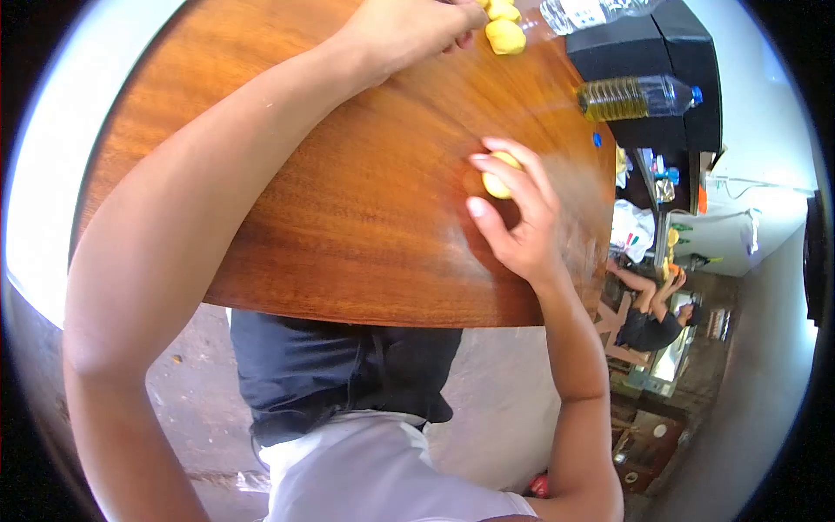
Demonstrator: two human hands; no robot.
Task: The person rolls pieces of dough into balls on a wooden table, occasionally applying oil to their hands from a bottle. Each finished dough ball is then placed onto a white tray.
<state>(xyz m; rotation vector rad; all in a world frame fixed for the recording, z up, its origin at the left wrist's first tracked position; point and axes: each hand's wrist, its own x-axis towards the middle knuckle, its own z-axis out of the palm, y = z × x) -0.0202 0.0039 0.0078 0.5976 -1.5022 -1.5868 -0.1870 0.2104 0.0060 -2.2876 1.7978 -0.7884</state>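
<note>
My right hand (526, 213) rests on the wooden table (348, 200), its curved fingers around a small yellow ball (500, 178), perhaps dough or clay. The index finger lies across the ball, and the thumb is a little apart from it. At the top edge of the view my left hand (417, 35) has its fingers curled together beside several yellow lumps (505, 37). Whatever those fingers hold, if anything, is hidden. The lumps sit close together on the tabletop.
A bottle of yellowish liquid (626, 97) and a clear bottle (591, 13) lie on the right by a black box (687, 56). A blue cap (597, 139) is near the table edge. Another person (652, 326) sits in the background, right.
</note>
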